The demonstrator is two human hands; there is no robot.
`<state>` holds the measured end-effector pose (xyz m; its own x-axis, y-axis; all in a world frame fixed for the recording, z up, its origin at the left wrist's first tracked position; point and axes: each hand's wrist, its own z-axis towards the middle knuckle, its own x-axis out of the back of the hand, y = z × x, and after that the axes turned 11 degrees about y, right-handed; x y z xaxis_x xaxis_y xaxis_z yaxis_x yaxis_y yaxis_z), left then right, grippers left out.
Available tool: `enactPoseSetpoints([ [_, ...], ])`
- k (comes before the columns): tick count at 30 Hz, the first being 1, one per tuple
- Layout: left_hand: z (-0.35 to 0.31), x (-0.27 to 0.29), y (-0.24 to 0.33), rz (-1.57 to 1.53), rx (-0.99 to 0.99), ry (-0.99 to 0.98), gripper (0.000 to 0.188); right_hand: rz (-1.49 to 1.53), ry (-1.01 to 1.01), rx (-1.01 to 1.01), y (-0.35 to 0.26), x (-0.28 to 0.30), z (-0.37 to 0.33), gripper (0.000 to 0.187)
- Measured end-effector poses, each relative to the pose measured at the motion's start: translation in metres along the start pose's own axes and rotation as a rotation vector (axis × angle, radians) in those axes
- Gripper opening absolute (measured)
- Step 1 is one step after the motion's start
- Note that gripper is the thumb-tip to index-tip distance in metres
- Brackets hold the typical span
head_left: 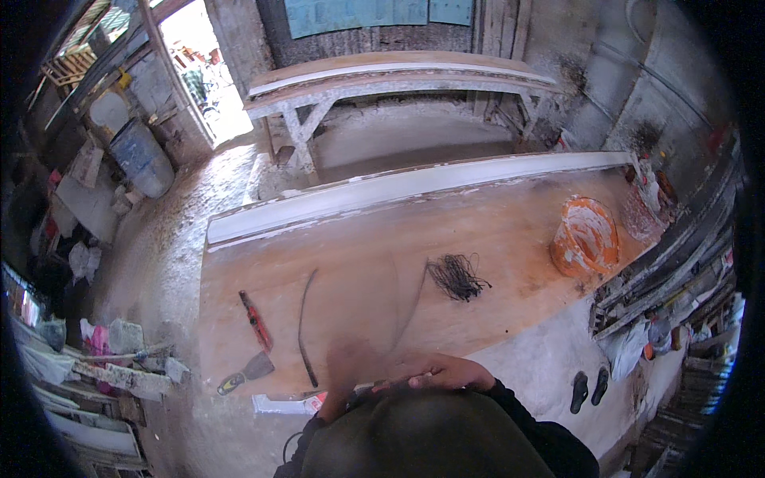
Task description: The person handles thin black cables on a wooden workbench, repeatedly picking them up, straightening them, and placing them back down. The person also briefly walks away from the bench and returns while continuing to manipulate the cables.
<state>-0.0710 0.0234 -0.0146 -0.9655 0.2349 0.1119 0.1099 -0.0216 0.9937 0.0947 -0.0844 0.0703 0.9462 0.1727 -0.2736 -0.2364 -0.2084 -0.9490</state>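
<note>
- The right hand [453, 372] is at the tabletop's [510, 315] near edge, its fingers curled; I cannot tell what they grip.
- The left hand [348, 370] blurs beside it, finger state unclear.
- A thin strand [414, 309] runs from the black bundle [458, 277], right of centre, toward the hands.
- Handling this strand seems the present step; the next move calls for keeping it untangled.
</note>
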Motion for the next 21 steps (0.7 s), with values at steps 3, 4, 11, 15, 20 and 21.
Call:
enactPoseSetpoints([
  [3, 0.002, 0.005, -0.015, -0.008, -0.018, 0.000, 0.010, -0.298, 0.008, 0.207, 0.001, -0.005, 0.013, 0.022],
  [4, 0.001, 0.007, -0.020, 0.084, -0.005, -0.007, 0.008, -0.271, 0.058, 0.178, 0.006, -0.002, 0.015, 0.021],
  [11, -0.003, 0.002, 0.005, 0.111, -0.109, -0.208, 0.008, -0.351, 0.473, 0.240, 0.025, 0.012, 0.023, 0.010],
  [15, -0.006, 0.004, 0.007, -0.009, -0.290, -0.539, 0.011, -0.895, 0.906, 0.477, 0.034, 0.016, 0.035, 0.010],
  [20, 0.001, 0.000, 0.038, -0.051, -0.110, -0.841, 0.014, -0.740, 1.109, 0.416, 0.065, 0.030, 0.056, 0.010],
  [21, 0.007, 0.000, 0.035, -0.045, -0.087, -0.852, 0.014, -0.681, 1.182, 0.423, 0.072, 0.036, 0.057, 0.010],
])
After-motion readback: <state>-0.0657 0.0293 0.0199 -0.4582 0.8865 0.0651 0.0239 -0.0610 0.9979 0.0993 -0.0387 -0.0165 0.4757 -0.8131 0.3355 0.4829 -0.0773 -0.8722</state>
